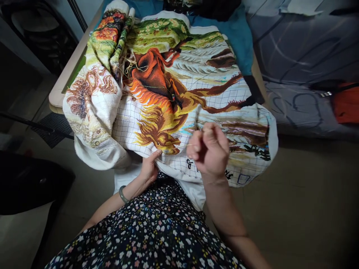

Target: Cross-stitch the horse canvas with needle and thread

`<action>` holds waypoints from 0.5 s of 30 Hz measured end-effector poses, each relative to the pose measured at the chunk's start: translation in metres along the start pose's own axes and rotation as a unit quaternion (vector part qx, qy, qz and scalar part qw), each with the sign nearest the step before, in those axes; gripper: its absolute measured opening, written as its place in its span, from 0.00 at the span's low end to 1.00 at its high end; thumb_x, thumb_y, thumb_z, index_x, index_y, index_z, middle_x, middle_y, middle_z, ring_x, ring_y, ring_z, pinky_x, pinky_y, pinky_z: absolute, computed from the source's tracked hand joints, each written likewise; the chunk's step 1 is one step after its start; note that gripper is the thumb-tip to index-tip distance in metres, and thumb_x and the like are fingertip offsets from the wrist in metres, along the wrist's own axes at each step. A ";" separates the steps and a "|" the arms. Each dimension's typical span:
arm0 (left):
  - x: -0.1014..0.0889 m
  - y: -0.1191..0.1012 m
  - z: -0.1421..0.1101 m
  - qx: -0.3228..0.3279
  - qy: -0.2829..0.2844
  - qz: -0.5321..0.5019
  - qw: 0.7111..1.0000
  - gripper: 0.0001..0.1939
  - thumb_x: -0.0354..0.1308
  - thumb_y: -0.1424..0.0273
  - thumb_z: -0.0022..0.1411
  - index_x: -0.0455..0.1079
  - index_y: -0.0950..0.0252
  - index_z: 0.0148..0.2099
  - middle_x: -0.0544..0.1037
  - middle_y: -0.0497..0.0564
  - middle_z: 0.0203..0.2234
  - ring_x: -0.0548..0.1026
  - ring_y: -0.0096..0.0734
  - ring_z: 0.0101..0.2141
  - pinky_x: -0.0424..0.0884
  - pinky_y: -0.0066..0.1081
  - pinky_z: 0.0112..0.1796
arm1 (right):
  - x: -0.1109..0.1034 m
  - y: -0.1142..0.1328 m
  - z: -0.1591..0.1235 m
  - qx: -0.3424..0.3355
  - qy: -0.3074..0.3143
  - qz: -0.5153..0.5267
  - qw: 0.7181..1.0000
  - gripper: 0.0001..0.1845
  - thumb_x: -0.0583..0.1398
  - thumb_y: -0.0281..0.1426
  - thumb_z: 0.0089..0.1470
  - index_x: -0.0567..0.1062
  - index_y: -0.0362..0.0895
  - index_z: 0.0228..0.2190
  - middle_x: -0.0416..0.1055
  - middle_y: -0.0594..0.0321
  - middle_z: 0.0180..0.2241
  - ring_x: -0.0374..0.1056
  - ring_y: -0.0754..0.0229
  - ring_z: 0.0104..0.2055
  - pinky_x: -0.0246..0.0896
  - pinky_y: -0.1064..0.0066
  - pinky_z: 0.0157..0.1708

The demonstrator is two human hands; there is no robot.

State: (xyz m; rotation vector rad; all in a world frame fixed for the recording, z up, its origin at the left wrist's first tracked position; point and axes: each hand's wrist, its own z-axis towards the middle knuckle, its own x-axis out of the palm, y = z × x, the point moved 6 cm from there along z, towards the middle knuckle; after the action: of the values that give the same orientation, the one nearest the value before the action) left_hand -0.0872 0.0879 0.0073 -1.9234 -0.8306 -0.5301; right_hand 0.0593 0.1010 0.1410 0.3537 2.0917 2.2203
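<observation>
A large cross-stitch cloth [174,127], printed with a grid and part stitched with horses, spreads over the table edge and my lap. My left hand [149,168] grips its near edge, thumb on top beside the yellow horse head [162,142]; the other fingers are hidden underneath. Raised above the cloth, my right hand [211,151] is closed in a pinch and slightly blurred. A thin pale thread [193,145] shows at its fingers; any needle is too small to make out. Loose yellow threads [136,67] lie on the stitched red saddle area [153,73].
The cloth's left side is rolled and folded [97,93], showing its back. Beneath lies a pale-edged table [58,93] with a teal cover [244,45]. A grey patterned sofa [303,74] stands right, with an orange item [346,102] on it. A dark chair [36,30] is back left.
</observation>
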 end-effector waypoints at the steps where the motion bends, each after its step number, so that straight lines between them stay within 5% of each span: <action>1: -0.001 0.001 0.000 0.000 -0.004 0.000 1.000 0.33 0.72 0.72 0.44 0.71 0.62 0.55 0.81 0.53 0.47 0.75 0.43 0.53 0.65 0.41 0.58 | -0.006 0.009 -0.001 -0.012 -0.014 0.008 1.000 0.19 0.57 0.51 0.58 0.58 0.52 0.33 0.55 0.75 0.18 0.51 0.67 0.14 0.48 0.72 0.15; 5: -0.005 0.002 0.001 -0.007 -0.021 -0.006 1.000 0.33 0.73 0.73 0.43 0.72 0.61 0.54 0.81 0.52 0.47 0.76 0.42 0.52 0.66 0.40 0.57 | -0.018 0.016 -0.011 -0.041 -0.026 0.045 0.998 0.20 0.59 0.51 0.57 0.58 0.52 0.31 0.50 0.76 0.15 0.45 0.67 0.13 0.45 0.73 0.15; 12: -0.003 0.003 -0.001 -0.016 -0.012 -0.006 1.000 0.32 0.72 0.73 0.44 0.72 0.63 0.54 0.82 0.52 0.42 0.77 0.41 0.50 0.66 0.41 0.56 | 0.002 -0.065 -0.029 0.122 0.097 -0.068 0.985 0.15 0.60 0.45 0.55 0.68 0.47 0.31 0.56 0.74 0.15 0.50 0.68 0.16 0.44 0.75 0.16; 15: -0.003 0.002 -0.001 -0.007 -0.020 0.005 1.000 0.32 0.72 0.73 0.43 0.72 0.63 0.53 0.82 0.52 0.42 0.78 0.40 0.47 0.67 0.40 0.54 | 0.009 -0.081 -0.035 0.107 0.120 -0.155 0.975 0.11 0.59 0.39 0.55 0.74 0.44 0.33 0.65 0.70 0.17 0.58 0.66 0.18 0.52 0.75 0.18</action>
State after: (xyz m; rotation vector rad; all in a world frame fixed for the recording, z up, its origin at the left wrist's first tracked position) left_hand -0.0884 0.0857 0.0045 -1.9554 -0.8449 -0.4932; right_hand 0.0347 0.0741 0.0605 -0.2315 2.3194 1.9471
